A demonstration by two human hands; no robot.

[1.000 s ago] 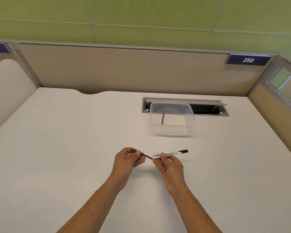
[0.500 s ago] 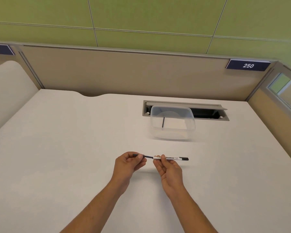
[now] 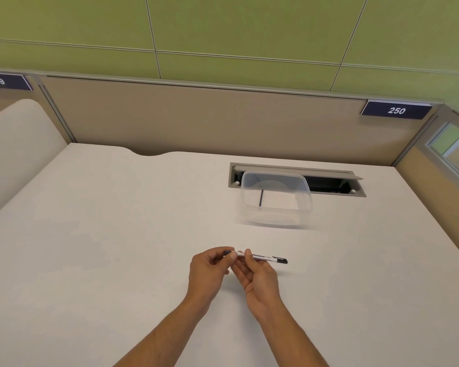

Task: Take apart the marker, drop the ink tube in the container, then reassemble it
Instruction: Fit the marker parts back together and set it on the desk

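head view looks down on both hands meeting low in the middle of the white counter (image 3: pixel 104 234). left hand (image 3: pixel 210 268) pinches the dark end piece (image 3: pixel 227 252) of the marker (image 3: pixel 260 257) between thumb and fingertips, and right hand (image 3: pixel 260 279) pinches the white barrel just beside it, so the two grips nearly touch. the marker lies almost level, its black capped end pointing toward 3 o'clock. holding the two parts this close probably keeps them in line while the end piece is pushed or twisted home; i judge this to be the reassembly step, nearly done.

a thin dark ink tube (image 3: pixel 261 198) already lies inside the clear plastic container (image 3: pixel 304 207), which sits at about 1 o'clock from the hands, well apart from them, its far edge overlapping a grey cable slot (image 3: pixel 334 185) set in the counter.

beyond the counter stands a beige partition (image 3: pixel 196 120) with small number plates reading 249 (image 3: pixel 0 81) at 10 o'clock and 250 (image 3: pixel 396 110) at 2 o'clock, under a green panelled wall (image 3: pixel 249 27).
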